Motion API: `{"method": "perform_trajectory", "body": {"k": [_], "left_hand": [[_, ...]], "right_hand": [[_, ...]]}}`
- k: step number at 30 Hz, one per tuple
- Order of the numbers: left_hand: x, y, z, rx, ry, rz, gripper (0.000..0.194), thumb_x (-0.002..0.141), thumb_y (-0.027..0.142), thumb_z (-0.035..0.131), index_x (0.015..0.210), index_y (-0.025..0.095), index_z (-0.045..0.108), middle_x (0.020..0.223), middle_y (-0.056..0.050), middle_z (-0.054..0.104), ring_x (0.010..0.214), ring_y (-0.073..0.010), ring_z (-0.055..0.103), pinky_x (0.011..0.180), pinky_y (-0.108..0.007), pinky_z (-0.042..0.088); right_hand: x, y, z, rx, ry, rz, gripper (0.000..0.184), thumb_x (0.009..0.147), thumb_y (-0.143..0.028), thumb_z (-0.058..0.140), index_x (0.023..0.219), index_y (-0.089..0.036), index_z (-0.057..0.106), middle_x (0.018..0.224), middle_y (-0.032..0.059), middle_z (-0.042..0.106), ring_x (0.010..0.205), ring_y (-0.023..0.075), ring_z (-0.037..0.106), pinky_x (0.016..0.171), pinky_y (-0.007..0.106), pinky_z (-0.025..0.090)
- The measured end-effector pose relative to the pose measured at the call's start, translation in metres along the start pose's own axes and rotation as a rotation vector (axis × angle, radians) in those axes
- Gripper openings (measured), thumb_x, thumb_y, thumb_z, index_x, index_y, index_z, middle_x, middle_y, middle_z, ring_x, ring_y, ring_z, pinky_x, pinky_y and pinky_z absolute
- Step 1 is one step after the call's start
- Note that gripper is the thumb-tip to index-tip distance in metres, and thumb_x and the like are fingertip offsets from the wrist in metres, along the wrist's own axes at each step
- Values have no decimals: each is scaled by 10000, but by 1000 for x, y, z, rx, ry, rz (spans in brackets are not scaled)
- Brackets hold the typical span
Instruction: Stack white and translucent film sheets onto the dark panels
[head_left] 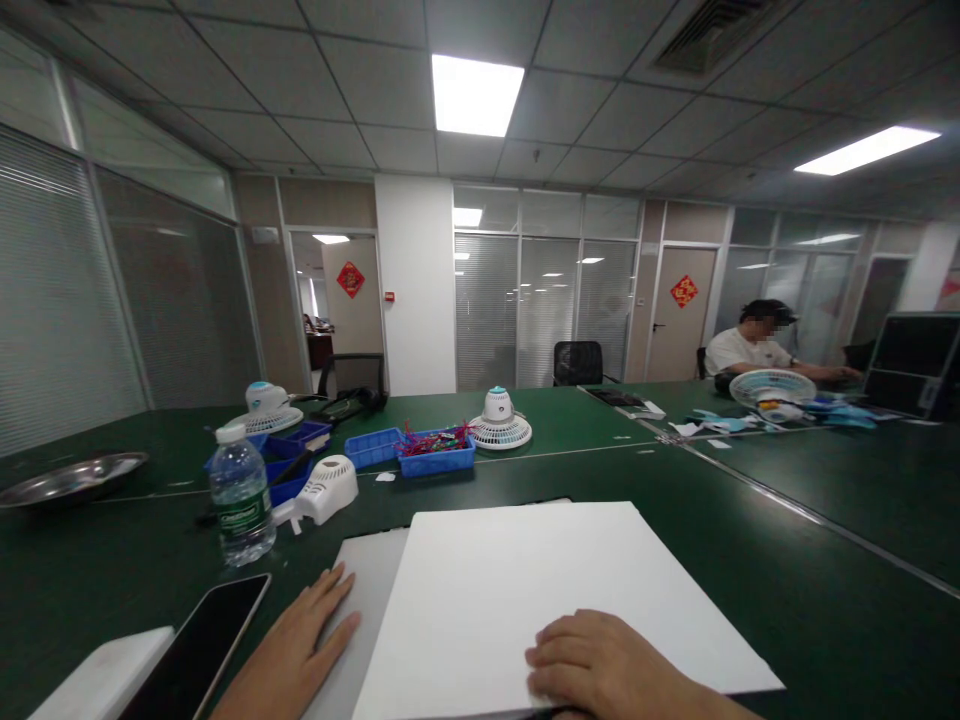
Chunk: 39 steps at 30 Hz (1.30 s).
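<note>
A large white sheet lies over a light grey flat board or folder, whose dark edge shows at the back. My left hand rests on the grey piece at its left side, fingers stretched out and holding nothing. My right hand is at the near edge of the white sheet, with bent fingers close together on top. Its thumb is mostly out of sight at the sheet's lower edge, beside a small dark thing I cannot make out.
To the left are a phone, a white box, a water bottle and a metal tray. Behind stand a white fan part, a blue bin of wires and a small fan. A person sits far right.
</note>
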<state>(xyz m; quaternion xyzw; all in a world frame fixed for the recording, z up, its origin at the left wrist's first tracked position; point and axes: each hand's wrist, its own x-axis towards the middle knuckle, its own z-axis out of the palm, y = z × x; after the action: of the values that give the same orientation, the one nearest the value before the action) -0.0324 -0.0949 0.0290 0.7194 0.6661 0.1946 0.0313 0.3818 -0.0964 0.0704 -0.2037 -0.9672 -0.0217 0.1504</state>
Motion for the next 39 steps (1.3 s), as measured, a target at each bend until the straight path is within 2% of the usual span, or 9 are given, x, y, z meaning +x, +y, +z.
{"method": "perform_trajectory", "body": {"k": [2, 4, 7, 9, 14, 19, 28, 34, 39], "left_hand": [[0, 1, 0, 3, -2, -6, 617, 956, 517, 405, 1438, 154, 530, 1555, -88, 419, 1437, -320, 380, 1184, -525, 291], [1, 1, 1, -7, 12, -1, 598, 951, 511, 431, 1429, 169, 543, 1551, -80, 427, 1432, -321, 388, 1184, -523, 295], [1, 2, 1, -28, 43, 11, 583, 944, 514, 459, 1411, 182, 566, 1534, -75, 454, 1419, -324, 413, 1177, -519, 317], [2, 2, 1, -36, 43, 15, 587, 946, 524, 457, 1418, 190, 559, 1536, -70, 452, 1420, -321, 414, 1180, -512, 316], [2, -2, 5, -25, 2, -12, 621, 955, 547, 423, 1453, 187, 515, 1569, -77, 401, 1443, -317, 366, 1184, -518, 298], [3, -9, 12, -18, 28, -2, 624, 933, 534, 461, 1443, 180, 529, 1565, -88, 415, 1442, -321, 369, 1180, -523, 296], [4, -19, 12, -43, 35, 19, 587, 898, 402, 503, 1434, 164, 538, 1559, -91, 404, 1435, -308, 382, 1171, -487, 296], [3, -25, 15, -92, 65, 17, 607, 819, 252, 553, 1424, 214, 550, 1556, -49, 420, 1431, -293, 392, 1179, -454, 258], [2, -21, 14, -74, 36, 6, 579, 894, 350, 504, 1448, 181, 519, 1585, -72, 353, 1446, -303, 360, 1178, -478, 254]], "right_hand": [[-2, 5, -7, 25, -8, 28, 372, 1002, -434, 440, 1262, -239, 621, 1249, 34, 687, 1160, 192, 624, 1000, 314, 453], [-6, 12, -8, -38, 41, 181, 390, 990, -417, 451, 1282, -224, 623, 1286, 69, 665, 1177, 236, 611, 1019, 373, 441], [-11, 21, -1, -117, 76, 432, 363, 982, -400, 429, 1158, -222, 692, 1124, 94, 715, 1013, 269, 650, 916, 430, 469], [-12, 23, 1, -87, 38, 479, 353, 982, -391, 414, 1043, -220, 717, 976, 82, 722, 902, 246, 647, 846, 408, 477], [-5, 13, -14, 72, -45, 331, 365, 969, -415, 460, 1168, -215, 691, 1201, 86, 692, 1101, 249, 623, 980, 400, 464], [-1, 7, -32, 251, -214, 237, 596, 949, -580, 480, 1416, -218, 554, 1475, 122, 496, 1373, 322, 452, 1136, 489, 371], [-2, 7, -38, 384, -290, 243, 643, 950, -605, 472, 1488, -253, 459, 1553, 120, 360, 1458, 304, 300, 1192, 521, 278], [1, 3, -40, 413, -242, 178, 563, 992, -525, 445, 1505, -294, 419, 1541, 103, 377, 1454, 288, 300, 1207, 528, 241], [3, 2, -41, 398, -280, 168, 575, 998, -536, 421, 1523, -307, 382, 1555, 92, 354, 1460, 296, 281, 1213, 549, 211]]}}
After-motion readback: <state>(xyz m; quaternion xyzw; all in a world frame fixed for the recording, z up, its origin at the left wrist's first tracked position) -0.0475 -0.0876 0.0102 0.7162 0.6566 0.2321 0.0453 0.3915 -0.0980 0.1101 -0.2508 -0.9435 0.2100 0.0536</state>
